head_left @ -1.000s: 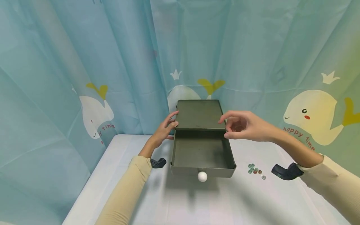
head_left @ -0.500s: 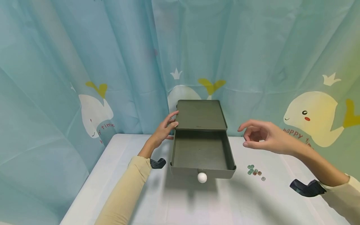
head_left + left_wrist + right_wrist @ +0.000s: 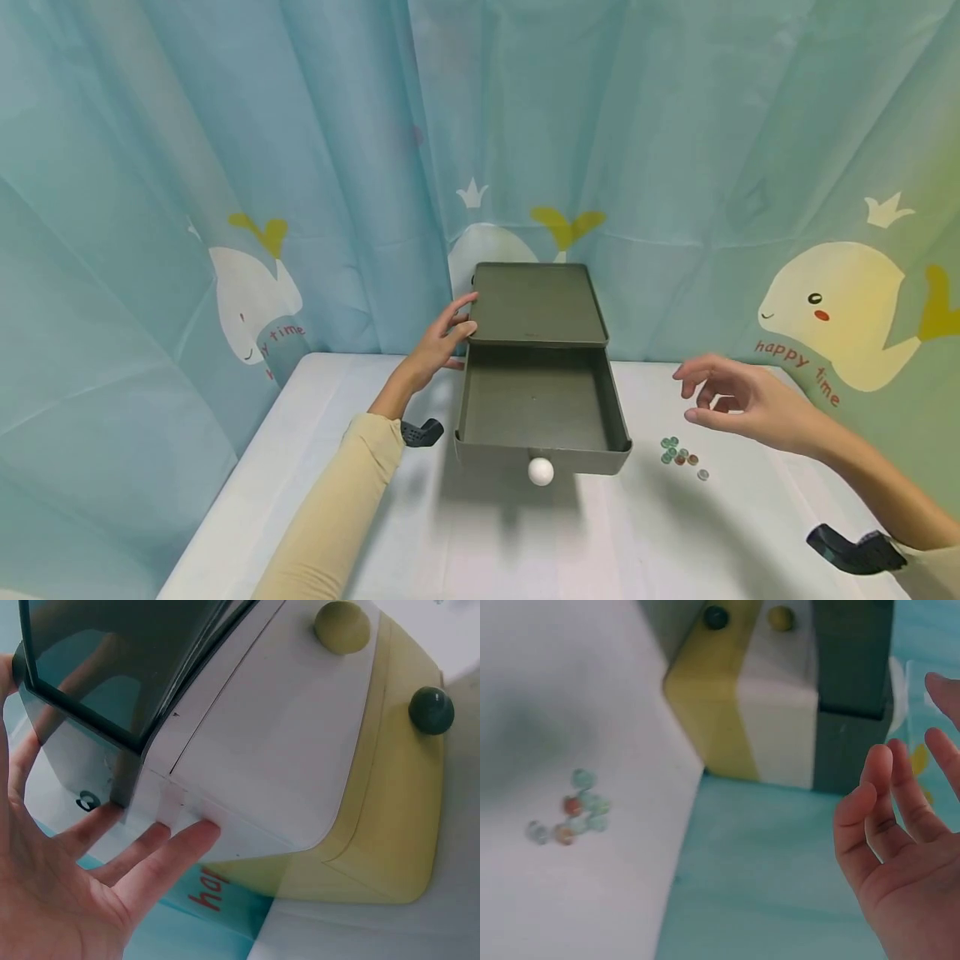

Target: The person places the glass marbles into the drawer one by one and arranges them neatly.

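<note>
A small drawer unit stands at the back of the table, its dark green top tier [image 3: 536,304] above white [image 3: 277,727] and yellow [image 3: 397,795] tiers. The top drawer [image 3: 495,457] is pulled far out, with a white knob [image 3: 541,472] and a bare floor. My left hand [image 3: 430,354] rests against the unit's left side, fingers fairly straight on the dark and white walls. To the right of the unit, my right hand [image 3: 757,404] hovers above the table, fingers loosely bent, holding nothing. Below and left of it lie several small round glassy pieces [image 3: 679,454], green, reddish brown and colourless.
A yellow knob [image 3: 343,628] is on the white tier and a dark green knob [image 3: 431,710] on the yellow one. A light blue curtain [image 3: 360,167] with whale prints hangs behind the white table [image 3: 375,567].
My right hand has moved from beside the unit's top right edge to the right and lower, nearer the small round pieces. The left hand and the pulled-out drawer have stayed put.
</note>
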The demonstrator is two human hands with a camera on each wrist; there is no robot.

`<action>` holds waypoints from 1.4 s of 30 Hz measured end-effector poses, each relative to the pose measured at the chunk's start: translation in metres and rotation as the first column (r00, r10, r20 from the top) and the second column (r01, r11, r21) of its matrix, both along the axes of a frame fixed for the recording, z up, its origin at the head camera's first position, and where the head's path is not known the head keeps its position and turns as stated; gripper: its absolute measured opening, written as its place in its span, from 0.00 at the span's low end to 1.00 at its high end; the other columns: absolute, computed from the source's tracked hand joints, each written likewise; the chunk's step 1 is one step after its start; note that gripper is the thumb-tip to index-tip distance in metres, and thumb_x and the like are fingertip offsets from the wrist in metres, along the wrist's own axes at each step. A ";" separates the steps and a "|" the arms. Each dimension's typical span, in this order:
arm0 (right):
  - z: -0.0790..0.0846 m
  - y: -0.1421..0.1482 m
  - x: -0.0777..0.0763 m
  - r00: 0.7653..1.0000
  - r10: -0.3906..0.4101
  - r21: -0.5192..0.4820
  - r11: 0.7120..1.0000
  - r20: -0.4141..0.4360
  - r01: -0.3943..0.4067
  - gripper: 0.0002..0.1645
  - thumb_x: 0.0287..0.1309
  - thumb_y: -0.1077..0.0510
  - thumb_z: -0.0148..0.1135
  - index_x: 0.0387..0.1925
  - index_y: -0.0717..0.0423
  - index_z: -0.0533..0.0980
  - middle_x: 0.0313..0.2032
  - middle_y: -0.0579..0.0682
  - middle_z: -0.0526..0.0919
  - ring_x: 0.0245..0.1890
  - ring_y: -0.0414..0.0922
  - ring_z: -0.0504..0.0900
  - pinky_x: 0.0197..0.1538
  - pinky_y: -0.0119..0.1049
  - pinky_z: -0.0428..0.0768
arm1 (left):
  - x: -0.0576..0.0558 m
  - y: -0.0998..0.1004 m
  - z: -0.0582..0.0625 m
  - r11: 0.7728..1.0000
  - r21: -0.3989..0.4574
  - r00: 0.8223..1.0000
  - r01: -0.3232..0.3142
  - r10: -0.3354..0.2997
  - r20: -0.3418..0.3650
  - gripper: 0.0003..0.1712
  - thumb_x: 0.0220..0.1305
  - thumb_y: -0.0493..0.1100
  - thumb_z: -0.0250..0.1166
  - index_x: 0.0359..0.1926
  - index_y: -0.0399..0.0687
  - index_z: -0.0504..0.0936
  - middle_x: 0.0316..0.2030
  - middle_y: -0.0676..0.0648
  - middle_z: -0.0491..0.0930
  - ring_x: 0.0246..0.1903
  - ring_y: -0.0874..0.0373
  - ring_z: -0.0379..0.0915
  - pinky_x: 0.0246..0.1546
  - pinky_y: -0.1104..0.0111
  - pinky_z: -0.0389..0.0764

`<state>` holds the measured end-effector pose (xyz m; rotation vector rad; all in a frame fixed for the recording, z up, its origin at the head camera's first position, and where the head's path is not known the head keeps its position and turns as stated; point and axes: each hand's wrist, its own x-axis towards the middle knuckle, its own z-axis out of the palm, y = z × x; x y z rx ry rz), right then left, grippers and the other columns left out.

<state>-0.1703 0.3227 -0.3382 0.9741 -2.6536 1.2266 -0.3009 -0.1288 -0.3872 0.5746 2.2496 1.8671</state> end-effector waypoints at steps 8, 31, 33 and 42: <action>-0.034 0.021 0.003 0.999 -0.034 -0.015 0.999 0.004 0.034 0.26 0.57 0.69 0.73 0.56 0.52 0.78 0.42 0.44 0.81 0.34 0.41 0.83 0.33 0.32 0.81 | 0.000 -0.001 0.005 1.000 -0.002 1.000 -0.005 0.005 0.005 0.35 0.76 0.56 0.54 0.80 0.73 0.57 0.76 0.40 0.56 0.70 0.39 0.62 0.51 0.40 0.81; -0.121 0.060 0.010 0.985 -0.107 -0.039 0.993 0.134 0.114 0.22 0.63 0.68 0.68 0.58 0.58 0.76 0.40 0.52 0.82 0.35 0.46 0.86 0.34 0.33 0.80 | -0.004 0.000 0.002 1.000 0.008 1.000 -0.011 0.011 -0.003 0.35 0.76 0.56 0.55 0.79 0.74 0.58 0.76 0.41 0.57 0.70 0.41 0.63 0.51 0.41 0.81; -0.128 0.062 0.011 0.983 -0.104 -0.041 0.993 0.152 0.112 0.22 0.63 0.68 0.68 0.58 0.60 0.75 0.40 0.51 0.82 0.35 0.46 0.87 0.35 0.33 0.81 | -0.003 0.000 0.002 1.000 0.008 1.000 -0.011 0.011 -0.002 0.34 0.76 0.56 0.55 0.79 0.74 0.58 0.76 0.40 0.57 0.70 0.41 0.63 0.51 0.40 0.80; -0.144 0.070 0.015 0.979 -0.080 -0.036 0.995 0.190 0.089 0.18 0.64 0.68 0.67 0.55 0.59 0.76 0.39 0.48 0.83 0.28 0.43 0.84 0.32 0.32 0.80 | -0.001 0.001 0.000 1.000 -0.005 1.000 -0.013 0.013 0.003 0.34 0.76 0.56 0.55 0.80 0.72 0.58 0.76 0.40 0.56 0.71 0.41 0.62 0.52 0.40 0.80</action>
